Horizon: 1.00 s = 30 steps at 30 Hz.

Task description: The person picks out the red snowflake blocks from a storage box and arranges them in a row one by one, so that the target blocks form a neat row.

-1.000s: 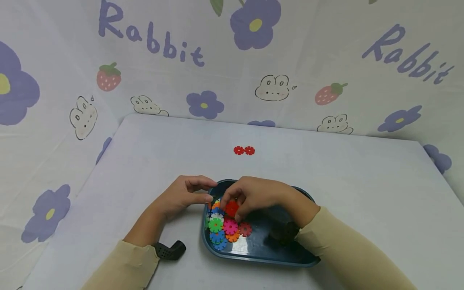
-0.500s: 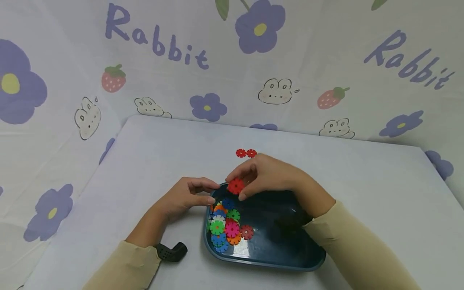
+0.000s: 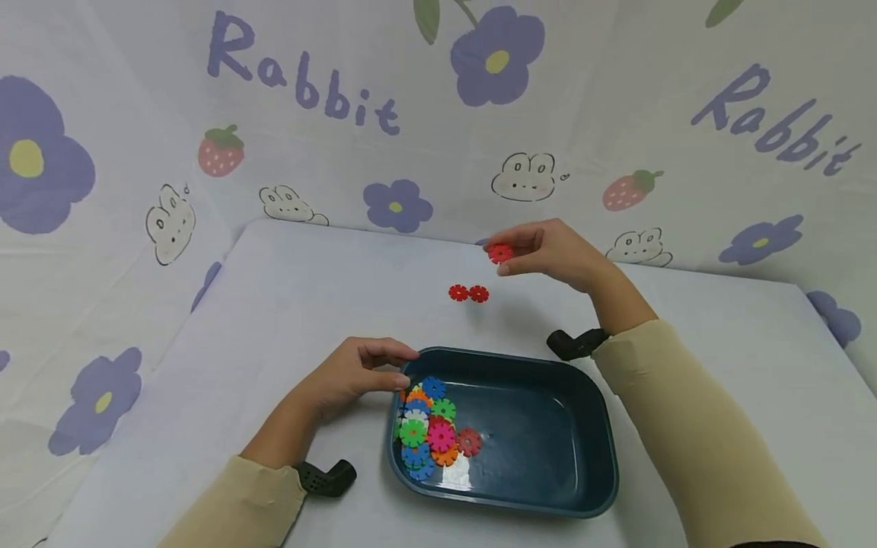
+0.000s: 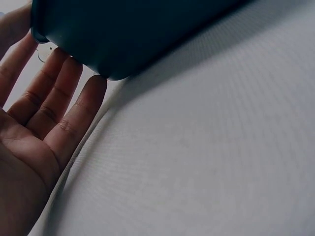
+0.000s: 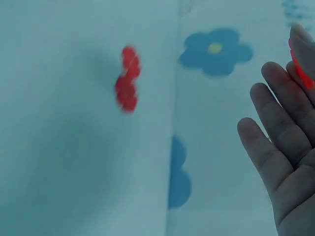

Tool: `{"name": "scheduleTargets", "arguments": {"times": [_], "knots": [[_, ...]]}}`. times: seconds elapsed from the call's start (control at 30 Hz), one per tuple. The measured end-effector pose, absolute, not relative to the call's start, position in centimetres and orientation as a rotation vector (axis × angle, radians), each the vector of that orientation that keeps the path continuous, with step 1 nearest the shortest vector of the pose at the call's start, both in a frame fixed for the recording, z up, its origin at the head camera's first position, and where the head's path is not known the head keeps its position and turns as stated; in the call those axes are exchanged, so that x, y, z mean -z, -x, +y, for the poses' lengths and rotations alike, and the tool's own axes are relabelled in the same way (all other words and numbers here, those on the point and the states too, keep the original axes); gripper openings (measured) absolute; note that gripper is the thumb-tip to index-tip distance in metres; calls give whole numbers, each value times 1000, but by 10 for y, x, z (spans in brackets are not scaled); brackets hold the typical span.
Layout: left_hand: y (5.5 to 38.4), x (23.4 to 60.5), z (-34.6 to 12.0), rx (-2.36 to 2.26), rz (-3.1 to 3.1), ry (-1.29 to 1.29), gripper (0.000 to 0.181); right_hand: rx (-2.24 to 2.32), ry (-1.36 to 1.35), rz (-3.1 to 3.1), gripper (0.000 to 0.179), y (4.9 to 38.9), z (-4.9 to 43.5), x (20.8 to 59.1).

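Our left hand (image 3: 348,373), fingers extended, touches the left end of the bin (image 3: 527,449), probably steadying it. Beyond the bin, our right hand (image 3: 562,255) pinches a red disc (image 3: 499,257), perhaps leaving its slots accessible.

From your head view, the piled discs (image 3: 414,432) at the left end of the tray (image 3: 527,449) overlap, so the lower ones are partly hidden. Your left wrist view cuts off most of the tray and part of your left hand (image 4: 54,118). In your right wrist view, the red pair (image 5: 127,93) on the table (image 3: 308,289) blurs, and the fingers (image 5: 278,118) of your right hand (image 3: 558,255) partly cover the held red disc (image 3: 500,253).
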<state>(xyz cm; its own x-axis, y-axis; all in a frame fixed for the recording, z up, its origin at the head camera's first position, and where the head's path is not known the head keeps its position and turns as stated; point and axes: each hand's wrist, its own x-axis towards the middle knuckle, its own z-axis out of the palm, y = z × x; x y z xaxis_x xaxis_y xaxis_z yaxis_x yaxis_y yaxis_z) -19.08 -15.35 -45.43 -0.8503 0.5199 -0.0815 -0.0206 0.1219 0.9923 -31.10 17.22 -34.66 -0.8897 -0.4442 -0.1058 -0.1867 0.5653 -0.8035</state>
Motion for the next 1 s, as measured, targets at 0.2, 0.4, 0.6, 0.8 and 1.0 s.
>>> {"name": "scheduleTargets", "arguments": {"times": [0.2, 0.4, 0.6, 0.8, 1.0], "knots": [[191, 455, -152, -1774, 1994, -492, 35, 1032, 376, 2559, 49, 335, 194, 382], [192, 457, -154, -1753, 2017, -505, 34, 862, 345, 2576, 49, 343, 202, 408], [191, 457, -157, -1752, 2024, -497, 35, 801, 404, 2606, 50, 343, 194, 418], [190, 458, -156, -1762, 2000, -517, 34, 773, 438, 2634, 53, 341, 188, 428], [191, 456, -157, -1763, 2007, -538, 34, 704, 507, 2683, 56, 342, 185, 430]]}}
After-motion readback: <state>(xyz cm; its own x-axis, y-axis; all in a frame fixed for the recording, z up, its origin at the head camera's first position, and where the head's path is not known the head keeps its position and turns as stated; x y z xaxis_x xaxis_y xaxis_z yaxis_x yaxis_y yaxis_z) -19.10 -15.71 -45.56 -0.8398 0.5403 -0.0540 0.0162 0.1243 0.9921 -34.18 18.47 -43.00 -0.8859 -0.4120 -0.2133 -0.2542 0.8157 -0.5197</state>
